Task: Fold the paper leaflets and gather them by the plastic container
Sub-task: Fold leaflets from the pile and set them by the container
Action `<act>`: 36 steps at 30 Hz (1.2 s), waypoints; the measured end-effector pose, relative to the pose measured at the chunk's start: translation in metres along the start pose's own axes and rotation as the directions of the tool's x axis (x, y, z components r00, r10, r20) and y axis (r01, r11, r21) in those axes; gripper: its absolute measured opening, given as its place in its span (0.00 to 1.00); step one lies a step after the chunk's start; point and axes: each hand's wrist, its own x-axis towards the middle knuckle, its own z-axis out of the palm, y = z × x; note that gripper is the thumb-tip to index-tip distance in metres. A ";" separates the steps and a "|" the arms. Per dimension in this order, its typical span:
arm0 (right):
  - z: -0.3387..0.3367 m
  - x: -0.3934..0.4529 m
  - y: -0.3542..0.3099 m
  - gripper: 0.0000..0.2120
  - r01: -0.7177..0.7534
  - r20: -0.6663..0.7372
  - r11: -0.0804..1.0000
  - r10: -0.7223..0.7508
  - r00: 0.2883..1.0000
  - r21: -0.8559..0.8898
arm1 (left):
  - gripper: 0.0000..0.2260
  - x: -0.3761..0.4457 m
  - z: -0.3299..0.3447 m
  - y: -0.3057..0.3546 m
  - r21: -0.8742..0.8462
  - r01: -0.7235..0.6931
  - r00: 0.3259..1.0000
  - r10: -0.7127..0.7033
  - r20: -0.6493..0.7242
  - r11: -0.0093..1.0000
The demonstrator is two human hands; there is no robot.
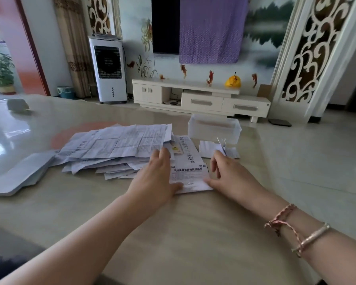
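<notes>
**Both hands flat on one leaflet, big pile waiting off to the side**

So the left hand (156, 177) is lying with fingers straight and relaxed, thumb pressing down on the near left edge of a printed leaflet (188, 169) that's sitting on the counter (173, 233). The right hand (228, 175) is doing the same on the other side, thumb touching the leaflet's near right corner, fingers loosely spread and not gripping anything. The leaflet is lying flat between the two hands.

Just left of the left hand, a messy pile of unfolded leaflets (115, 147) is spreading across the counter, and the left fingertips are touching its edge. Just past the right hand's fingers, a few small folded leaflets (208, 149) are sitting right against the clear plastic container (214, 128). Further left of the pile, a pale flat sheet (19, 173) is lying.
</notes>
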 end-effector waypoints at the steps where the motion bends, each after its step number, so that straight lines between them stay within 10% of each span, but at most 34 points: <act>1: 0.000 0.000 -0.001 0.14 0.041 -0.015 0.999 -0.042 0.999 -0.020 | 0.28 0.000 0.001 -0.002 0.025 -0.044 0.999 0.045 -0.023 0.999; 8: -0.003 -0.004 0.002 0.14 0.212 0.224 0.963 -0.247 0.943 0.169 | 0.10 -0.001 0.004 -0.008 -0.034 -0.194 0.973 0.197 0.117 0.980; 12: -0.004 -0.007 0.005 0.06 0.220 0.124 0.966 -0.236 0.964 0.135 | 0.21 0.001 0.005 -0.009 -0.067 -0.186 0.971 0.194 0.143 0.980; 21: 0.001 0.009 0.005 0.08 -0.129 0.106 0.906 0.094 0.990 0.404 | 0.10 0.005 0.003 -0.006 -0.158 0.026 0.999 -0.020 0.044 0.987; 31: 0.019 0.014 -0.008 0.08 -0.028 -0.015 0.991 0.026 1.000 -0.134 | 0.16 -0.001 0.014 0.002 0.134 0.003 0.997 0.008 -0.076 0.991; 36: 0.012 0.013 -0.006 0.13 0.087 0.040 0.996 -0.087 0.995 0.010 | 0.08 -0.001 0.018 0.000 0.170 -0.091 0.993 0.102 -0.063 0.981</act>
